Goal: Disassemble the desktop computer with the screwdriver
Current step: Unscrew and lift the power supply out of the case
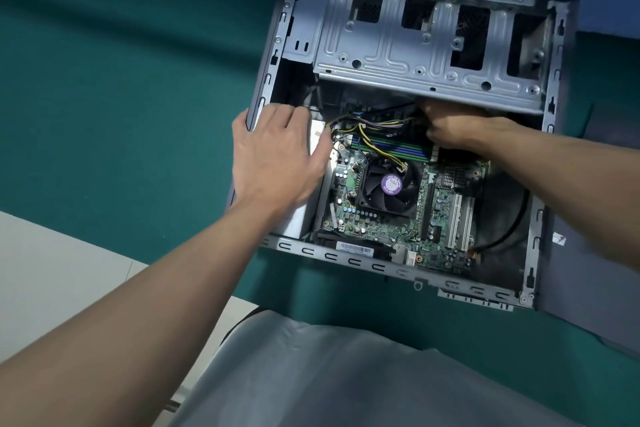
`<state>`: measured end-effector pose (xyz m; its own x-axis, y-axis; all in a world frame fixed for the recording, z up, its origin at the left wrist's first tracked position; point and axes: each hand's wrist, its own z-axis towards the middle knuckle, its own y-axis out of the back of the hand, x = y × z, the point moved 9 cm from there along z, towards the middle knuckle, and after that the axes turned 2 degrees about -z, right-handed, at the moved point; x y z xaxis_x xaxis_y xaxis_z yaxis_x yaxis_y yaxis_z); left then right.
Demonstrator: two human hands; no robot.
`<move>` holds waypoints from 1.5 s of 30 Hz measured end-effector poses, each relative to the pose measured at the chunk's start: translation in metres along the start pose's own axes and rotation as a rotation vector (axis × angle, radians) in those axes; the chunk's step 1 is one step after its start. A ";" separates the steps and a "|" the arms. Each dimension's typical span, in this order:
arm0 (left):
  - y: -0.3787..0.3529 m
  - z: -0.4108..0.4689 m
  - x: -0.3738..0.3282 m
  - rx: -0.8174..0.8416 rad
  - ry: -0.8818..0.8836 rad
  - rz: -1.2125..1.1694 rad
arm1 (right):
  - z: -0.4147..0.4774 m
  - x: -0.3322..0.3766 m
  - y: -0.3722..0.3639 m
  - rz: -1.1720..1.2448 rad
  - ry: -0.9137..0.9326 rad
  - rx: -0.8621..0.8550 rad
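Lap (pixel 346 374): grey cloth, below the fan.
Computer (pixel 346 258): lies open on the green tabletop (pixel 138 97), with the fan (pixel 389 184) facing up near its middle.
Left hand (pixel 277 156): up-left of the fan, fingers loose and spread, resting on the case's left edge.
Right hand (pixel 453 130): up-right of the fan, tucked under the drive cage (pixel 415 55); whether it grips anything is hidden.
Cables (pixel 367 130): just above the fan, running across between both hands.
Nearer hand: probably the right, toward the cable ends.

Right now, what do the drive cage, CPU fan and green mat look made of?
Drive cage: likely bare stamped sheet steel; dull grey sheen, pressed ribs. CPU fan: matte black moulded plastic, it seems. Green mat: matte, perhaps fabric or rubber; cannot tell.
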<state>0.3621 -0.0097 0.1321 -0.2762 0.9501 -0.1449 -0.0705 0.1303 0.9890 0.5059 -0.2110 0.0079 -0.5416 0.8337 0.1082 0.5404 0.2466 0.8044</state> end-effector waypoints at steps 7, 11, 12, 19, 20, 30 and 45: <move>0.000 -0.001 -0.001 0.002 -0.008 -0.002 | -0.004 0.009 0.004 -0.062 0.025 -0.124; 0.001 0.000 -0.001 0.010 -0.006 -0.003 | 0.002 0.000 0.002 0.024 -0.014 0.008; 0.001 0.000 -0.002 0.010 -0.008 -0.002 | 0.001 0.001 0.006 0.002 0.007 -0.039; 0.001 -0.001 -0.001 0.000 -0.006 -0.008 | 0.004 0.001 0.004 -0.005 0.027 -0.033; 0.002 0.000 -0.001 -0.002 -0.008 -0.006 | 0.004 -0.001 0.004 0.025 0.008 -0.013; 0.003 0.000 -0.002 -0.026 -0.016 -0.019 | 0.003 -0.007 -0.004 0.056 -0.058 0.049; 0.003 -0.003 -0.002 -0.044 -0.015 -0.023 | -0.008 0.011 0.008 -0.072 0.041 -0.131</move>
<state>0.3595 -0.0118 0.1351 -0.2596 0.9513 -0.1666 -0.1192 0.1396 0.9830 0.4991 -0.2033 0.0200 -0.6032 0.7946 0.0692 0.4119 0.2361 0.8801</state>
